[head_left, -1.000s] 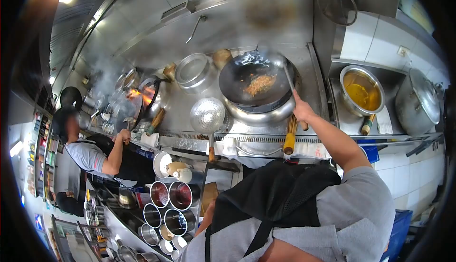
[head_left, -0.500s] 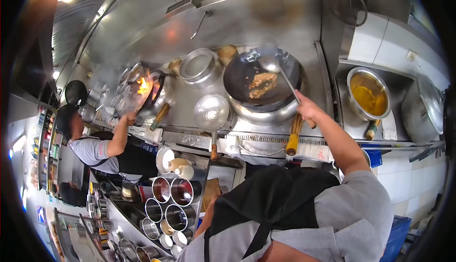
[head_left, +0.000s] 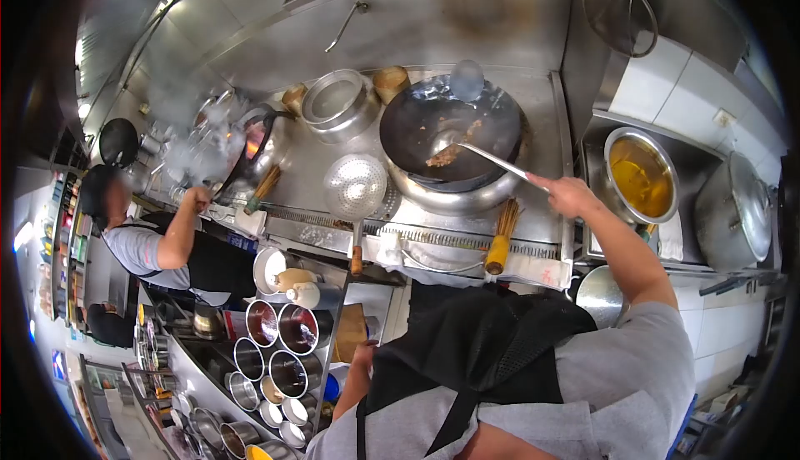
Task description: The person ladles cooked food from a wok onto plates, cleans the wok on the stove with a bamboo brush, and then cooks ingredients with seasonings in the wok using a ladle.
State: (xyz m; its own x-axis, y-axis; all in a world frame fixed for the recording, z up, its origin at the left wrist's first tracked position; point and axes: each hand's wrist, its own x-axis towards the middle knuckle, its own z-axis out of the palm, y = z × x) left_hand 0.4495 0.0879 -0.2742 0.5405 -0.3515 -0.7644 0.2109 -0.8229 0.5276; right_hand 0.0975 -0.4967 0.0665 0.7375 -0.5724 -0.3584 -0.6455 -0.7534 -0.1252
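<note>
My right hand [head_left: 571, 197] is closed around the end of a ladle's [head_left: 502, 163] long handle. The ladle's bowl is down inside a large black wok [head_left: 408, 122], against small browned pieces of food [head_left: 444, 157]. Under the wok is a round metal burner ring [head_left: 454, 197]. A round grey piece [head_left: 467, 82] shows at the wok's far rim; its kind is unclear. My left hand [head_left: 364, 355] hangs low beside the black apron, near a brown board [head_left: 351, 332]; its fingers are too small to make out.
Left of the wok are a perforated skimmer [head_left: 356, 185] and a metal pot [head_left: 335, 106]. A bamboo brush [head_left: 502, 239] lies at the front edge. At right stands a bowl of yellow oil [head_left: 640, 172]. Another person [head_left: 171, 247] works at a smoking wok on the left.
The ladle's bowl has dropped from the wok's far side onto the food nearer me, and my right hand has shifted right. My left hand has come into view. The flames at left have shrunk.
</note>
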